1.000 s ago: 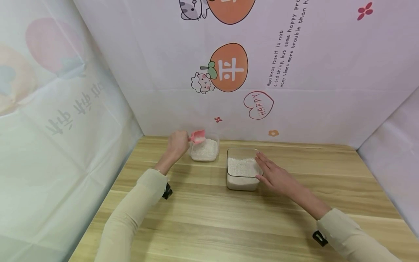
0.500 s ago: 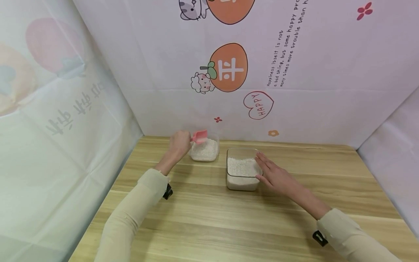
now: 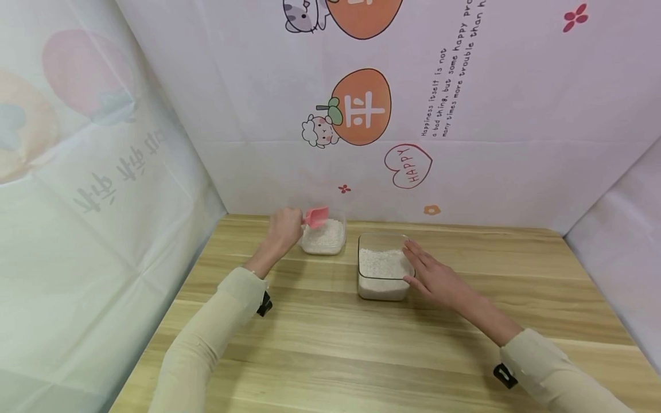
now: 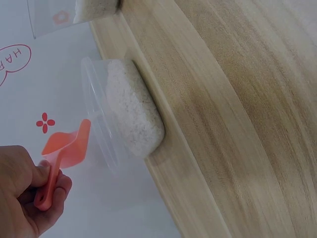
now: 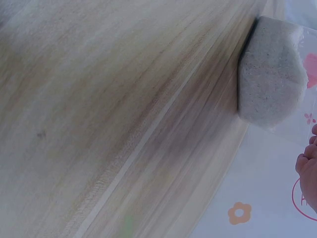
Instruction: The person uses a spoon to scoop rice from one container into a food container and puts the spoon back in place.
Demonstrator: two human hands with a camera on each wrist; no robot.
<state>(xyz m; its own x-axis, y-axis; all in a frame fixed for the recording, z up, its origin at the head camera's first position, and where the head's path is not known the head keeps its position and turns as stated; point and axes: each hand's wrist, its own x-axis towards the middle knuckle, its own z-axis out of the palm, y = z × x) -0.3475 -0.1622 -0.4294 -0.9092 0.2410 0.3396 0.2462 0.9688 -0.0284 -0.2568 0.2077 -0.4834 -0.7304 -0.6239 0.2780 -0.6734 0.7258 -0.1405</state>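
Observation:
My left hand (image 3: 285,228) grips the handle of a small pink scoop (image 3: 317,217). The scoop is tilted above the rim of a small clear plastic tub (image 3: 322,250) that holds white rice (image 4: 131,106). Seen from the left wrist, thumb and curled fingers pinch the scoop's handle, and its bowl hangs beside the tub's upper edge. A larger clear square container (image 3: 382,292) with a dark rim stands to the right, partly filled with rice (image 3: 382,264). Along its right side my right hand (image 3: 439,281) rests with straight fingers at the rim; only some fingertips show in the right wrist view.
Both containers stand near the back edge of a wooden table (image 3: 330,355). A white printed cloth (image 3: 279,160) rises directly behind them, and another cloth wall (image 3: 103,241) runs along the left side.
My left hand has shifted slightly right with the scoop. White grains showed in the scoop a second ago; now its inside looks plain pink. My right hand and both containers stay put.

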